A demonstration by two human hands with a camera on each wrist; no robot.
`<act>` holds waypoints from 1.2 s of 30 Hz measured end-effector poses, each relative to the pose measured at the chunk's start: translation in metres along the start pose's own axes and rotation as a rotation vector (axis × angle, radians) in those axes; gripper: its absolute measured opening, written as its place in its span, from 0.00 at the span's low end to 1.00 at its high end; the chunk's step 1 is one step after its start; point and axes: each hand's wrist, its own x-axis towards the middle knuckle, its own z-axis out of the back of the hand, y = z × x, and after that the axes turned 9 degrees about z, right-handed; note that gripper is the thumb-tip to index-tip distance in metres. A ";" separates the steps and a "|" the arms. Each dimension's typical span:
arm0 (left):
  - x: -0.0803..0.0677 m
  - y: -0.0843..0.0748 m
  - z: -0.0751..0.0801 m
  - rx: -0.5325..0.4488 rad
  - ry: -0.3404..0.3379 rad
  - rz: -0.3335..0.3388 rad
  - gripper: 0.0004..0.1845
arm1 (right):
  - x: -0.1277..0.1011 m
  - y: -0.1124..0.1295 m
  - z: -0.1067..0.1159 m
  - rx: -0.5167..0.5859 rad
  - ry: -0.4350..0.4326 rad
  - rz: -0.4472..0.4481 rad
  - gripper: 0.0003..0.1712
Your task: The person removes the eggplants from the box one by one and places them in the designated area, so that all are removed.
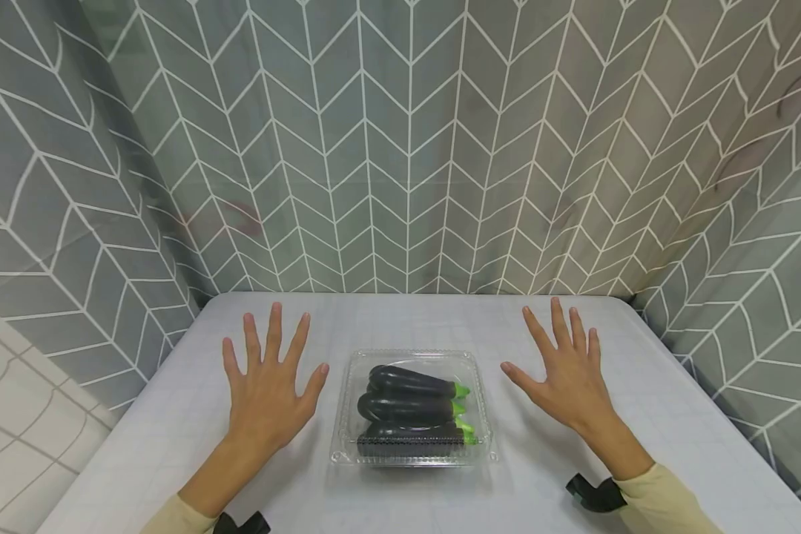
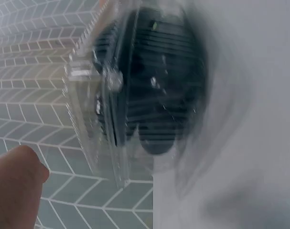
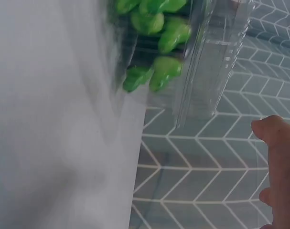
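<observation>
A clear plastic clamshell box lies closed on the white table, holding several dark purple eggplants with green stems. My left hand hovers flat with fingers spread just left of the box, touching nothing. My right hand is spread the same way to the box's right. The left wrist view shows the box and the blunt eggplant ends, blurred, with a fingertip at lower left. The right wrist view shows the green stems through the box's plastic wall, with part of my right hand at the right edge.
A grey curtain with a white chevron pattern surrounds the table on three sides. A pale tiled floor shows at the lower left. Black wrist mounts sit at both cream sleeves.
</observation>
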 end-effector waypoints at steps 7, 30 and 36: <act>-0.002 -0.012 0.011 -0.119 0.016 -0.017 0.40 | 0.004 0.019 0.006 0.079 -0.024 0.054 0.50; -0.036 -0.030 0.006 -0.438 0.450 -0.293 0.42 | -0.014 0.076 0.004 0.343 0.009 0.344 0.45; -0.046 -0.030 -0.001 -0.429 0.512 -0.304 0.49 | -0.023 0.085 -0.006 0.356 0.099 0.427 0.49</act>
